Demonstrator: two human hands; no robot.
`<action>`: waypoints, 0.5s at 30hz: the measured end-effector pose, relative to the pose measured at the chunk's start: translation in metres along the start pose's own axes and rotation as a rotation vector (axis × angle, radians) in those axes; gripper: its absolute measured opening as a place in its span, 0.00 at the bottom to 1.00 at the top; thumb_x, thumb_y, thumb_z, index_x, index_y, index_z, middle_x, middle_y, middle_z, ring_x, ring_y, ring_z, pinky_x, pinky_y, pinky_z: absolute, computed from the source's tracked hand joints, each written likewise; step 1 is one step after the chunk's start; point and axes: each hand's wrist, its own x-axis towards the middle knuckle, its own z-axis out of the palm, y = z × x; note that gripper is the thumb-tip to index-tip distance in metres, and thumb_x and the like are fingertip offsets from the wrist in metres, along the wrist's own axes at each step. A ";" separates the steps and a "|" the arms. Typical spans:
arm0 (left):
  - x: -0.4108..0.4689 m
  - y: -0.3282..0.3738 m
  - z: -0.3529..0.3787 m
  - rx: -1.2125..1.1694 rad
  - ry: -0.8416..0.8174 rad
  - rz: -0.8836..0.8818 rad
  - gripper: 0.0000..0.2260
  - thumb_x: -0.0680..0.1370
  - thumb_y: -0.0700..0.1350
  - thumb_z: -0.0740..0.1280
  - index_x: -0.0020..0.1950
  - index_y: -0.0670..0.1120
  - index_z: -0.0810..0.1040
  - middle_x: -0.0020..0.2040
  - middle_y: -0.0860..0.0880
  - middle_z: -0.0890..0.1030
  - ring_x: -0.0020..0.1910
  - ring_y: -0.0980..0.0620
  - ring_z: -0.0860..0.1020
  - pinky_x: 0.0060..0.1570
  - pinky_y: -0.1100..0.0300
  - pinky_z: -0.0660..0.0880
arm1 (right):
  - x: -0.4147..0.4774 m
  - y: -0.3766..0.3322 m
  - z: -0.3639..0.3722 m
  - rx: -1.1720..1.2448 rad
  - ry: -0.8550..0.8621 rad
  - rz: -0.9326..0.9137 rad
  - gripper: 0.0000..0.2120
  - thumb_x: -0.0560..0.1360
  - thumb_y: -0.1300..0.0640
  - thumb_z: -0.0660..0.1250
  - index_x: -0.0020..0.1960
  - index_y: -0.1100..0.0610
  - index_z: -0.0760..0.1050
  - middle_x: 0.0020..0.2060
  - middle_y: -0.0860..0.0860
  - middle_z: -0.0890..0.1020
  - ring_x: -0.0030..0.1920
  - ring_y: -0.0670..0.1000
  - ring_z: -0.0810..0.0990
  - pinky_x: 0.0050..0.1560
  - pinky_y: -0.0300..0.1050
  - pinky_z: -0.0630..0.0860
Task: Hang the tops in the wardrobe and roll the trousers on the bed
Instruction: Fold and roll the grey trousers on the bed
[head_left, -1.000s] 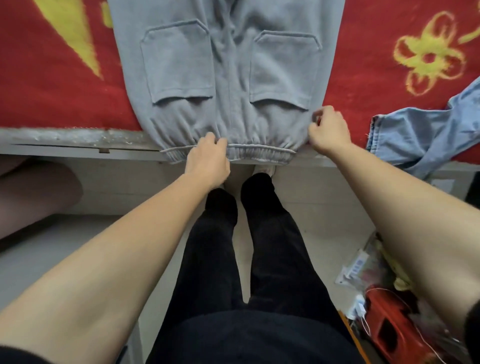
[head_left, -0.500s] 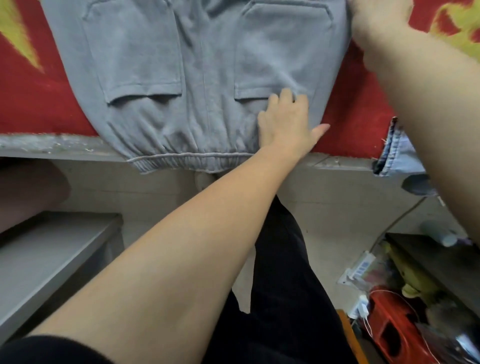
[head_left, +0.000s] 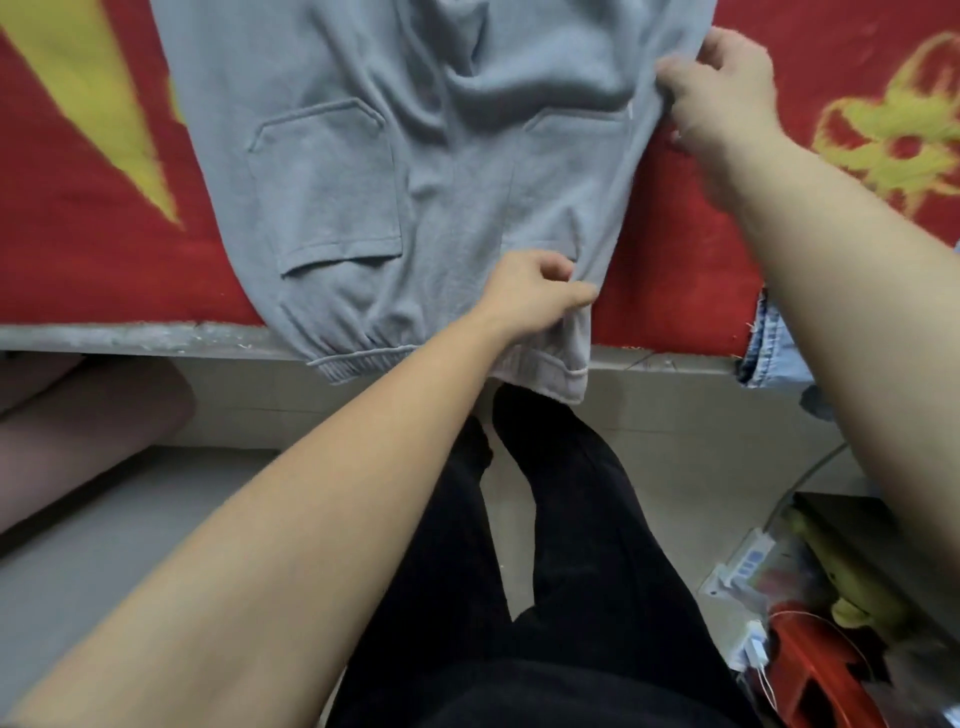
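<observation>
Grey trousers (head_left: 405, 171) lie back side up on the red bed cover (head_left: 88, 249), two patch pockets showing, the elastic waistband hanging over the bed's near edge. My left hand (head_left: 530, 296) pinches the fabric near the waistband on the right side, and that corner is turned up with its paler inside showing. Higher up, my right hand (head_left: 722, 98) grips the trousers' right side edge and lifts it, bunching folds across the seat.
Blue jeans (head_left: 769, 348) hang over the bed edge (head_left: 130, 338) at right. My black-trousered legs stand on the pale floor. A red object (head_left: 821, 675), cables and clutter sit at lower right. A grey shelf (head_left: 78, 561) is at lower left.
My left hand went from lying flat on the right pocket to pinching the fabric by the waistband. The right hand now grips the side edge, and the right side has lifted and wrinkled.
</observation>
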 end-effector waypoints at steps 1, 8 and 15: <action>-0.011 -0.001 -0.016 -0.074 -0.002 -0.026 0.07 0.72 0.39 0.71 0.34 0.44 0.77 0.32 0.48 0.74 0.32 0.53 0.71 0.34 0.61 0.69 | -0.007 -0.016 0.013 0.028 -0.053 -0.041 0.13 0.71 0.60 0.63 0.55 0.55 0.78 0.39 0.49 0.82 0.35 0.45 0.77 0.35 0.41 0.73; -0.060 -0.041 -0.139 -0.357 0.226 -0.168 0.14 0.72 0.33 0.59 0.29 0.49 0.69 0.31 0.49 0.71 0.33 0.52 0.72 0.35 0.59 0.70 | -0.059 -0.101 0.131 -0.063 -0.355 -0.326 0.23 0.79 0.61 0.62 0.73 0.59 0.67 0.58 0.54 0.82 0.52 0.50 0.81 0.62 0.42 0.73; -0.044 -0.110 -0.219 -0.411 0.386 -0.314 0.09 0.71 0.34 0.59 0.34 0.46 0.69 0.30 0.50 0.72 0.27 0.53 0.72 0.32 0.59 0.74 | -0.083 -0.115 0.257 -0.358 -0.424 -0.458 0.30 0.80 0.53 0.58 0.80 0.54 0.55 0.68 0.53 0.76 0.66 0.55 0.74 0.61 0.43 0.69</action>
